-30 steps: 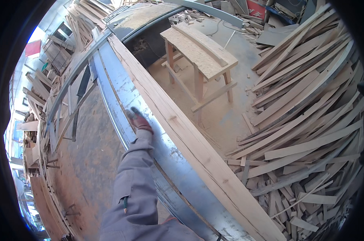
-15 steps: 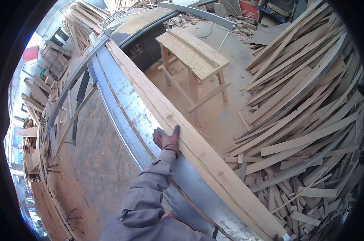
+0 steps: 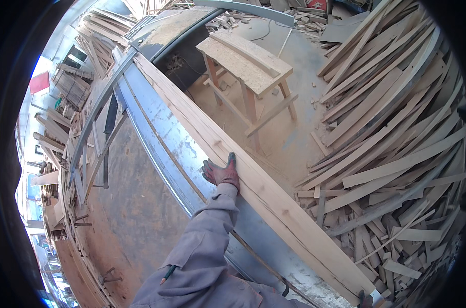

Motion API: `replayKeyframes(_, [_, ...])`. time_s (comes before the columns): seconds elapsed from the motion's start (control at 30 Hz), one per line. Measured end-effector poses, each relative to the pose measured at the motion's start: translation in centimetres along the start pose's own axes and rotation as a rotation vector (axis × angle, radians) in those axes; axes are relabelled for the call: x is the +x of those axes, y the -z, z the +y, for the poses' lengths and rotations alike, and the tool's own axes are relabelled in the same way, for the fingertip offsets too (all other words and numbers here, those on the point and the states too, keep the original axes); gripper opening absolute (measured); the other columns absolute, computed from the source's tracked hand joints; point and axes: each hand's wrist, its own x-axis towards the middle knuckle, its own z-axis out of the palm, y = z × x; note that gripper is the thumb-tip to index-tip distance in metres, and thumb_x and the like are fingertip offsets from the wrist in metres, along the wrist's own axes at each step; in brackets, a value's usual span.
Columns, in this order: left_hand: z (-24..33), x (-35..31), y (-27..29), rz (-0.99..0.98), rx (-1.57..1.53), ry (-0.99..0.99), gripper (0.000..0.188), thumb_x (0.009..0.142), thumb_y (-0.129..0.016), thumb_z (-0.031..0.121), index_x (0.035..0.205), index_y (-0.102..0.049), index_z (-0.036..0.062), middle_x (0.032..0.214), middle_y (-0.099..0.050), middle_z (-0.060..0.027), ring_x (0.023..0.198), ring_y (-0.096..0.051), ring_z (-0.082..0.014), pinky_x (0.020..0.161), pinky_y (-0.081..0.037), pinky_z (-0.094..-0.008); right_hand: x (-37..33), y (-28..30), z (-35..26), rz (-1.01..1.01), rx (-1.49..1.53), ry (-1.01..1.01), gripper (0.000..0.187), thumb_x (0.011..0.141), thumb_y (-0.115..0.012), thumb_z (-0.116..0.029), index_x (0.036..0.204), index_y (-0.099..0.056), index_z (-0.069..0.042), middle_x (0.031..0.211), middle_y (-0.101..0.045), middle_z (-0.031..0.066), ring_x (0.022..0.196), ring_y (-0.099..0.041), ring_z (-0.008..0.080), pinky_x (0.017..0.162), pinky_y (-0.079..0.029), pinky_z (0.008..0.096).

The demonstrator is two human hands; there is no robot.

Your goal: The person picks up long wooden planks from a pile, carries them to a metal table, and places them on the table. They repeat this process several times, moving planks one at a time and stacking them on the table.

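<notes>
A long pale wooden plank [image 3: 274, 197] lies slantwise along a shiny metal table [image 3: 163, 131] with a narrow slot. My left hand [image 3: 221, 173], in a worn red and dark glove, rests at the plank's left edge. Its thumb is stretched up against the wood and its fingers are spread over the metal, so the hand is open. At the plank's near end, lower right, a gloved bit of my right hand [image 3: 365, 300] shows; most of it is hidden. A pencil [image 3: 167, 275] sticks out of my left sleeve.
Beyond the plank stands a wooden sawhorse bench [image 3: 246, 56] with a board on top. Heaped timber strips [image 3: 397, 108] and offcuts [image 3: 366, 236] fill the right side. A curved metal rail [image 3: 94, 113] crosses the table's far end. More stacked wood [image 3: 97, 41] stands at far left.
The view has shifted slightly, so the right-hand glove and the plank's near end show a little more. My left hand stays at about the same spot on the plank.
</notes>
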Motion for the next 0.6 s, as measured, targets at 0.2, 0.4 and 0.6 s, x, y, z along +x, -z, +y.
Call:
replayKeyframes(0.2, [0.3, 2.0, 0.0, -0.002, -0.032, 0.011, 0.121, 0.075, -0.076, 0.076, 0.159, -0.031, 0.0004, 0.169, -0.027, -0.0194, 0.159, -0.014, -0.0356, 0.131, -0.005, -0.0479, -1.1, -0.8, -1.9, 0.068, -0.1, 0.037, 0.075, 0.09, -0.071, -0.065, 0.112, -0.067, 0.007, 0.108, -0.071, 0.0284, 0.1, -0.067, 0.0439, 0.089, -0.053, 0.0516])
replayKeyframes(0.4, [0.5, 4.7, -0.2, 0.007, -0.033, 0.011, 0.12, 0.074, -0.076, 0.076, 0.159, -0.034, 0.0026, 0.168, -0.028, -0.0194, 0.159, -0.014, -0.0361, 0.13, -0.006, -0.0489, -2.7, -2.0, -4.8, 0.073, 0.056, 0.039, 0.068, 0.09, -0.077, -0.057, 0.113, -0.068, 0.006, 0.107, -0.073, 0.0231, 0.099, -0.068, 0.0363, 0.088, -0.054, 0.0474])
replayKeyframes(0.6, [0.4, 7.4, -0.6, 0.02, -0.006, 0.002, 0.122, 0.073, -0.075, 0.079, 0.158, -0.034, 0.0007, 0.168, -0.029, -0.0184, 0.158, -0.016, -0.0348, 0.131, -0.008, -0.0475, -2.3, -4.4, -5.2, 0.138, 0.237, 0.088, 0.059, 0.09, -0.081, -0.047, 0.117, -0.068, 0.004, 0.108, -0.073, 0.0181, 0.098, -0.069, 0.0296, 0.087, -0.055, 0.0448])
